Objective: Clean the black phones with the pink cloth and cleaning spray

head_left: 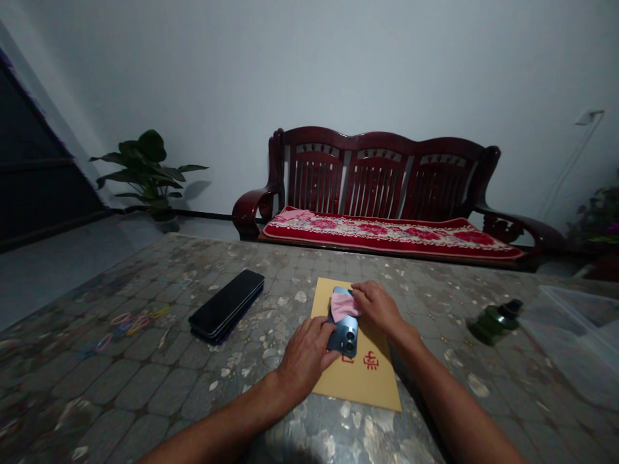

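A blue phone (pixel 344 335) lies back-up on a tan envelope (pixel 360 380) with red characters, in the middle of the patterned table (pixel 145 361). My left hand (pixel 305 351) grips the phone's left edge and holds it down. My right hand (pixel 376 305) is closed on a small pink cloth (pixel 342 305) and presses it onto the far half of the phone.
A stack of dark phones (pixel 227 304) lies to the left, with several coloured rubber bands (pixel 126 323) further left. A dark green bottle (pixel 493 321) lies on its side at the right, beside a clear plastic box (pixel 575 328). Behind the table stand a red wooden bench (pixel 382 187) and a potted plant (pixel 149 171).
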`<state>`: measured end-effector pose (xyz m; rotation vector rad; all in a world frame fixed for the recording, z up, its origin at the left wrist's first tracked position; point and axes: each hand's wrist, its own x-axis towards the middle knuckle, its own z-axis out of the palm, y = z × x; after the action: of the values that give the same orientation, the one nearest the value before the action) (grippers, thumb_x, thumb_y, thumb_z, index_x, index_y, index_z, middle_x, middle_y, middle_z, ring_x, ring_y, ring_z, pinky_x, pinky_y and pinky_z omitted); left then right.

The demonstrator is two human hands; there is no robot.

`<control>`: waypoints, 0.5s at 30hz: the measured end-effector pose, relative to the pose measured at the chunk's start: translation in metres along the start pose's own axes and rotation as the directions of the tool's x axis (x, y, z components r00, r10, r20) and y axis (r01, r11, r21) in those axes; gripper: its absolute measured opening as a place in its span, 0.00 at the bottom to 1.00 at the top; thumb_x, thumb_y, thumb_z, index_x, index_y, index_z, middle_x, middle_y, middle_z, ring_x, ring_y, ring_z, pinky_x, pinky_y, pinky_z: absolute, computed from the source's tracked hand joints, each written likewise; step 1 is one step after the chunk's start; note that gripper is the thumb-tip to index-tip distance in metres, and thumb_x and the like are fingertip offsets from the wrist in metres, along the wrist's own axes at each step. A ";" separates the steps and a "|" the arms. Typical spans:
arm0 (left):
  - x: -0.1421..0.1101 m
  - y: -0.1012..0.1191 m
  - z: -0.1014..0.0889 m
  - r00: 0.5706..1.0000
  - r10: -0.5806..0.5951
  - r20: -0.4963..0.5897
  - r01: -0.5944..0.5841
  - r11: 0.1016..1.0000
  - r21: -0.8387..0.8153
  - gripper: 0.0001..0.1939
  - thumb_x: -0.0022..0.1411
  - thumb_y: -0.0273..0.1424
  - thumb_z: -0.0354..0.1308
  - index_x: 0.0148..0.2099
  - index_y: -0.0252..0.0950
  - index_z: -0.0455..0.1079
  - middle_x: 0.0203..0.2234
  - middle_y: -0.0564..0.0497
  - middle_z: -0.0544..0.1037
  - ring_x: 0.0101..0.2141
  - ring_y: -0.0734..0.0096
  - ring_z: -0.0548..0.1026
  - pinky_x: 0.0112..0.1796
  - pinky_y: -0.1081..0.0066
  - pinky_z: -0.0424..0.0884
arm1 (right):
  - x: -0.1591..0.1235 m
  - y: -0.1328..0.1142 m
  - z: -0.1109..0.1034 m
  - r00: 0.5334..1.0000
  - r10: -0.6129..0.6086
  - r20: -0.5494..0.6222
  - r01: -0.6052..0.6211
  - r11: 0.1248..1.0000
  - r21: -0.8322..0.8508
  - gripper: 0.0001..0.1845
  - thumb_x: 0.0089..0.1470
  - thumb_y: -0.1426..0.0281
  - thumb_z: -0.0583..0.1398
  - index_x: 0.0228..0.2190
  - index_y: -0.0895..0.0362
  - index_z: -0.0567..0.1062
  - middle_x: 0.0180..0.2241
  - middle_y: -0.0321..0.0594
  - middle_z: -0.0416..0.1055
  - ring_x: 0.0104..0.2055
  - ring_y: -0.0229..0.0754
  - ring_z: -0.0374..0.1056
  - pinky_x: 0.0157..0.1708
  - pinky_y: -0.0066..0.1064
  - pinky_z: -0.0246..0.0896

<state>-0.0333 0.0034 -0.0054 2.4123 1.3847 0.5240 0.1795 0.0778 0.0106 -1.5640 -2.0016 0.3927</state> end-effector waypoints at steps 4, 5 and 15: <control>-0.001 0.003 -0.002 1.000 -0.002 -0.010 0.002 1.000 0.006 0.16 0.62 0.26 0.65 0.51 0.38 0.69 0.52 0.46 0.74 0.53 0.56 0.71 0.55 0.58 0.68 | -0.007 -0.009 -0.003 0.994 -0.085 0.068 0.095 0.984 -0.150 0.15 0.65 0.63 0.56 0.40 0.55 0.82 0.40 0.44 0.76 0.45 0.46 0.67 0.46 0.34 0.56; -0.001 0.004 -0.003 1.000 -0.005 -0.009 0.005 1.000 0.005 0.16 0.62 0.26 0.65 0.51 0.38 0.69 0.51 0.46 0.74 0.53 0.56 0.71 0.54 0.58 0.68 | -0.008 -0.012 -0.004 0.994 -0.095 0.060 0.103 0.982 -0.159 0.14 0.64 0.63 0.57 0.40 0.55 0.81 0.40 0.43 0.76 0.45 0.46 0.66 0.46 0.34 0.55; 0.000 0.000 -0.001 0.999 0.013 -0.034 -0.013 1.000 0.012 0.20 0.61 0.27 0.66 0.54 0.38 0.69 0.52 0.45 0.74 0.54 0.55 0.70 0.56 0.57 0.68 | -0.017 -0.017 0.005 0.993 -0.096 0.074 0.097 0.995 -0.009 0.05 0.51 0.73 0.59 0.32 0.54 0.75 0.30 0.36 0.74 0.34 0.40 0.66 0.33 0.28 0.52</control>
<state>-0.0335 0.0036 -0.0044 2.4342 1.3905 0.5635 0.1657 0.0575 0.0115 -1.4736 -2.1305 0.4056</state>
